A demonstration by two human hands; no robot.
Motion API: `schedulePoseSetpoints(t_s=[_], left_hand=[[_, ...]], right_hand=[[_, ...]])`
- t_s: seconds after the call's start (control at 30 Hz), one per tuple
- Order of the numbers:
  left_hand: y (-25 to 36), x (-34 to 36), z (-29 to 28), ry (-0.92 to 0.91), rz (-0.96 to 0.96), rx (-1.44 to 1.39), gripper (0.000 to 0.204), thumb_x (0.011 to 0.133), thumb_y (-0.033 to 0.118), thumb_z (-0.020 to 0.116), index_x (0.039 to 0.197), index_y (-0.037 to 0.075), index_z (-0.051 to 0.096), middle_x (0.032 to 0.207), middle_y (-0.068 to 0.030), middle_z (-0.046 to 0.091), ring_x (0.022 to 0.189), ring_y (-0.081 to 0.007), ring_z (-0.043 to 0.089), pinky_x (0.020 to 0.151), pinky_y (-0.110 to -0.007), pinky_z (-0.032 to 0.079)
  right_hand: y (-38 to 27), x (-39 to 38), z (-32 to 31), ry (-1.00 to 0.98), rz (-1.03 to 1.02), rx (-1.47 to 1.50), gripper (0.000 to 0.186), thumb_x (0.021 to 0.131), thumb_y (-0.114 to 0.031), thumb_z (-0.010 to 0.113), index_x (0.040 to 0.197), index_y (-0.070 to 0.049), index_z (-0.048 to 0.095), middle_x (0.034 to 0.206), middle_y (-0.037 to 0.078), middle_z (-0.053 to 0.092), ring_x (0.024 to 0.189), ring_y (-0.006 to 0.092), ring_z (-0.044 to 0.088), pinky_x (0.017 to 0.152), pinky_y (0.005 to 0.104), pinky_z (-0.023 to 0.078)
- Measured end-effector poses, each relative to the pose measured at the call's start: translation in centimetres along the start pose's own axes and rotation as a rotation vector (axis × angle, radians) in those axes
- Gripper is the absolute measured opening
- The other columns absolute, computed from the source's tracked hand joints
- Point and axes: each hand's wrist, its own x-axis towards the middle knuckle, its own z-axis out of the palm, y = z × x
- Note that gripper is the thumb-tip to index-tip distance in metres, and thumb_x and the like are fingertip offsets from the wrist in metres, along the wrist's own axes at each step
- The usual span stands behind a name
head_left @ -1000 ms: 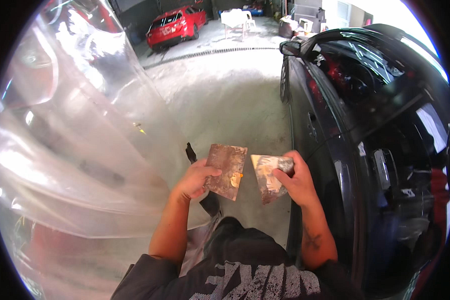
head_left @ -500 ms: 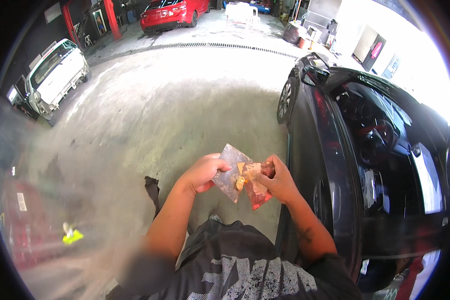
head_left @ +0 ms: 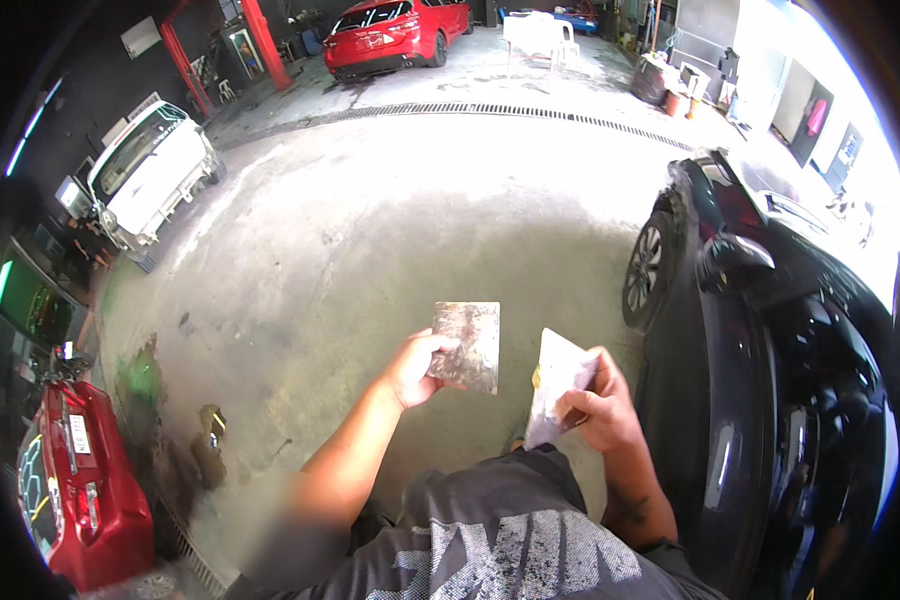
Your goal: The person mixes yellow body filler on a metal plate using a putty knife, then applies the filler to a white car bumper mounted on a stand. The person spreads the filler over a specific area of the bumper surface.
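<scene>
My left hand (head_left: 415, 372) is closed on a stained, rectangular flat plate (head_left: 470, 330), thumb across its left side. My right hand (head_left: 600, 410) grips a second flat, tapered plate (head_left: 553, 375), pale where the light catches it, with a small yellowish smear along its left edge. The two plates are apart, both held above the concrete floor in front of my dark shirt.
A dark car (head_left: 725, 380) stands close on my right, a red car (head_left: 110, 500) at lower left, a white vehicle (head_left: 155, 175) further left. A red car (head_left: 385, 45), white table (head_left: 530, 30) and drain grate (head_left: 510, 110) are further ahead.
The plates met half a second ago and are now separated, the right one turned paler side up. The plastic sheet has left view as the camera moved; more of the garage shows.
</scene>
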Motion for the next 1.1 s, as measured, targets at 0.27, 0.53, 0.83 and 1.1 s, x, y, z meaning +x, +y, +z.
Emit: schedulePoseSetpoints(t_s=[0.27, 0.53, 0.83, 1.1], left_hand=[[7.7, 9.0, 4.5, -0.115, 0.127, -0.608, 0.04, 0.104, 0.023, 0.057, 0.136, -0.001, 0.058, 0.123, -0.0176, 0.073, 0.105, -0.0329, 0.076, 0.08, -0.049, 0.069], [17.5, 25.3, 2.7, -0.112, 0.286, -0.463, 0.031, 0.107, 0.015, 0.057, 0.135, 0.0, 0.059, 0.122, -0.0154, 0.072, 0.103, -0.0284, 0.076, 0.077, -0.043, 0.069], [33.0, 45.5, -5.8, -0.291, 0.169, -0.353, 0.038, 0.104, 0.006, 0.058, 0.141, 0.0, 0.053, 0.129, -0.0164, 0.069, 0.108, -0.0307, 0.075, 0.084, -0.05, 0.066], [45.4, 60.2, -6.6, -0.314, 0.172, 0.126, 0.04, 0.103, 0.003, 0.06, 0.142, -0.004, 0.055, 0.133, -0.0122, 0.068, 0.121, -0.0196, 0.065, 0.105, -0.037, 0.053]], right_hand=[[-8.6, 19.0, 1.9, -0.443, -0.65, -0.998, 0.035, 0.082, 0.017, 0.069, 0.098, -0.005, 0.047, 0.126, 0.024, 0.057, 0.124, 0.0439, 0.064, 0.097, 0.045, 0.056], [-5.7, 38.7, -2.0, -0.421, -0.782, -1.196, 0.082, 0.075, 0.017, 0.074, 0.146, -0.02, 0.058, 0.142, 0.023, 0.049, 0.141, 0.0488, 0.049, 0.11, 0.0532, 0.055], [-14.1, 60.0, -7.6, -0.311, -0.531, -1.984, 0.055, 0.083, -0.008, 0.073, 0.133, -0.03, 0.073, 0.143, 0.009, 0.058, 0.144, 0.0371, 0.046, 0.112, 0.056, 0.04], [-20.2, 75.9, -3.7, -0.449, -0.721, -1.9, 0.038, 0.08, -0.025, 0.082, 0.118, -0.028, 0.08, 0.129, 0.002, 0.066, 0.132, 0.0291, 0.058, 0.1, 0.0454, 0.044]])
